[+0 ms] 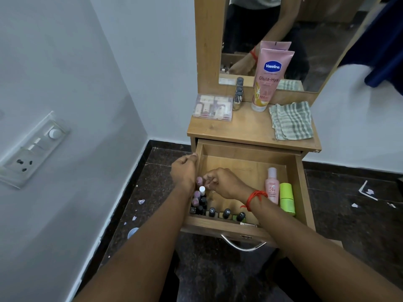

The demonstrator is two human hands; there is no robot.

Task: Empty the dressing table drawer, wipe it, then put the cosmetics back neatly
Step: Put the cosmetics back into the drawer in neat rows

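Softly, evenly lit, fairly bright; faintly shaded inside the drawer (246, 150). Bowed at the edges as through a wide lens. Sharp at centre, motion-smeared at upper right.

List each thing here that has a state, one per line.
Drawer: pulled open.
Vaseline tube: upright on its cap, on the tabletop.
Checked cloth: folded.
Pink bottle: lying in the drawer.
Green bottle: lying beside it.
Nail polish bottles: upright along the front.
Right hand: fingers curled over bottles; grip unclear.
Left hand: curled at the left wall; grip unclear.
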